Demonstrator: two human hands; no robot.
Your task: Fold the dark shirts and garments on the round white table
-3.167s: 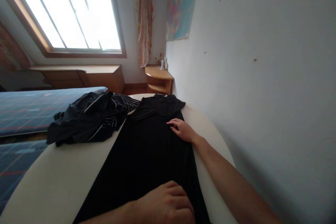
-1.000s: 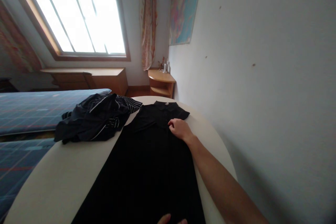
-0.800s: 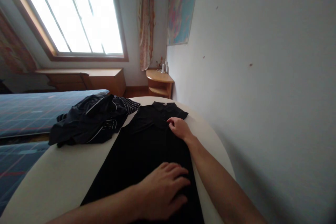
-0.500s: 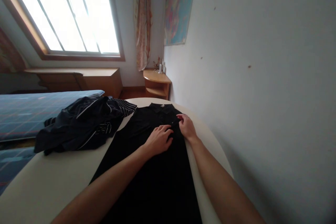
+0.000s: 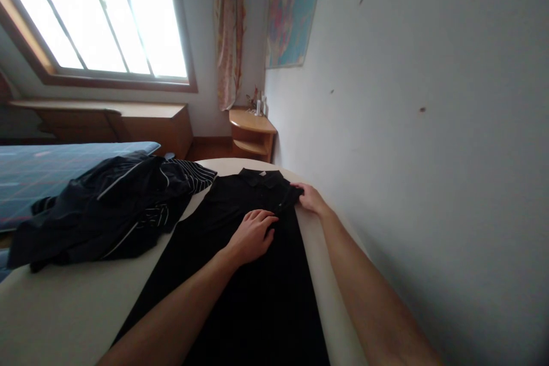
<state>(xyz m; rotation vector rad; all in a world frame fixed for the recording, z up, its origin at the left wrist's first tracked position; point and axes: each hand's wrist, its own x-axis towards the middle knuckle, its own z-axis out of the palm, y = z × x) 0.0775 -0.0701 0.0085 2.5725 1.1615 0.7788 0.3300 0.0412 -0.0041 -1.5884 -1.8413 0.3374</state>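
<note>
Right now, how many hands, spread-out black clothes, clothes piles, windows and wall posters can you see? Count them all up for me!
Hands: 2, the left hand and the right hand
Spread-out black garment: 1
Clothes pile: 1
Window: 1
Wall poster: 1
Total: 6

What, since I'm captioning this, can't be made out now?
In the head view:
Black garment, lower end: cut off by the bottom edge.
Its part under the left hand: hidden by that hand.
Collar tag, any wording: too small.
Poster, top: cut off above.
Window, outdoors: lost in glare.
</note>
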